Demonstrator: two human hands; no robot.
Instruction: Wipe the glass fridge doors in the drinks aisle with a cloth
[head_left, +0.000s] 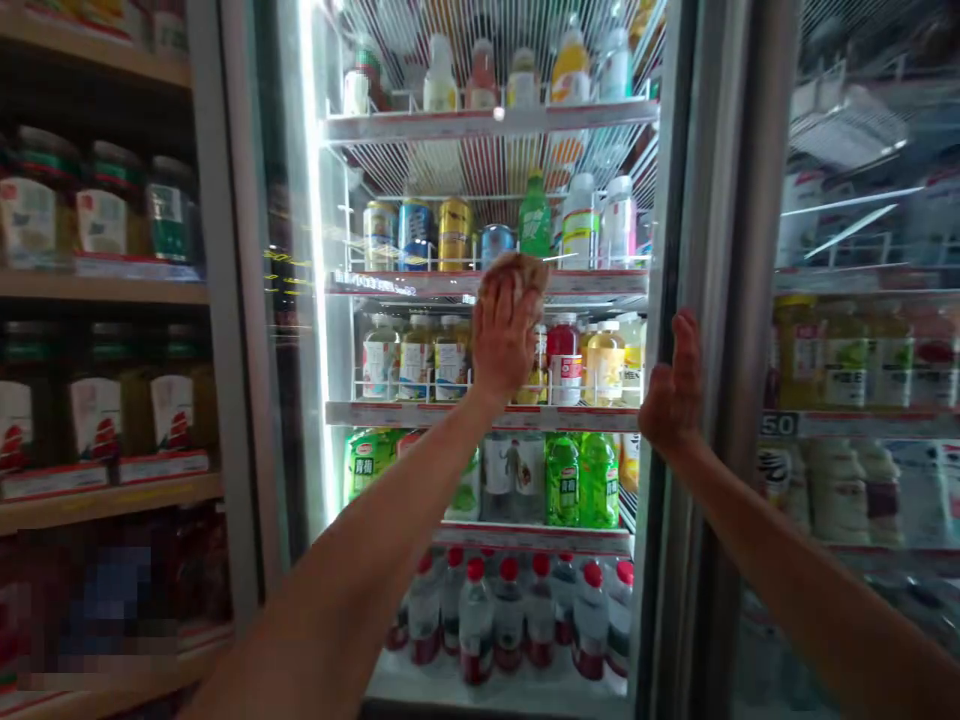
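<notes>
My left hand (504, 335) is raised at the middle of a lit drinks fridge, its fingers over a brownish cloth (525, 268). The cloth is pressed against the glass door, in front of the shelf edge with cans above and bottled juices below. At the right, my right hand (673, 390) is on the dark metal door frame (664, 560). One finger points upward along the frame and the thumb lies to the left; the other fingers are partly hidden, seemingly bent around the edge.
Behind the glass stand cans (455, 235), green drink bottles (568, 480) and several red-capped bottles (508, 610). To the left, wooden shelves (97, 285) carry jars (109, 205). Another glass-fronted fridge with drinks (847, 350) is at the right.
</notes>
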